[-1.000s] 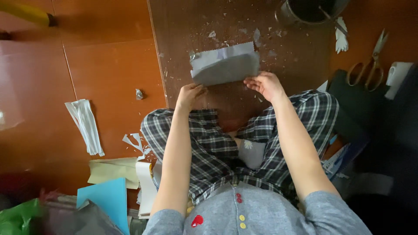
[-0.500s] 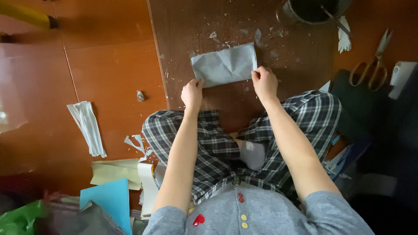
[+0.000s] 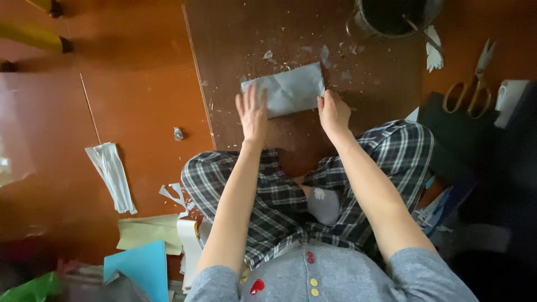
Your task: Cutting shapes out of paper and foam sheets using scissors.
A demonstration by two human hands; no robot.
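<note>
A dark brown wooden board (image 3: 313, 33) scattered with pale paper scraps filled the upper middle of the frame, lying on a reddish-orange polished floor (image 3: 134, 112). Below it, across the lower middle, sat the person's crossed legs in black-and-white checked trousers (image 3: 279, 190), under a grey buttoned top (image 3: 335, 279).

On the board, just above centre, lay a grey creased rectangular sheet of folded paper (image 3: 288, 89), flat and slightly tilted. The left hand (image 3: 251, 114) lay spread and open, fingers blurred, its fingertips on the sheet's left end, pressing rather than gripping. The right hand (image 3: 334, 112) rested at the sheet's lower right corner with fingers curled; whether it pinched the edge or merely pressed on it could not be told.

At the top right stood a dark metal pot (image 3: 391, 17), cut off by the frame edge. At lower left lay a light blue sheet of card (image 3: 137, 265) beside a pale yellow sheet of paper (image 3: 148, 230). On the left lay a white strip of pleated paper (image 3: 112, 176). At the right edge lay yellow-handled scissors (image 3: 475, 84). A small crumpled silver scrap (image 3: 178, 133) lay on the floor just left of the board.
</note>
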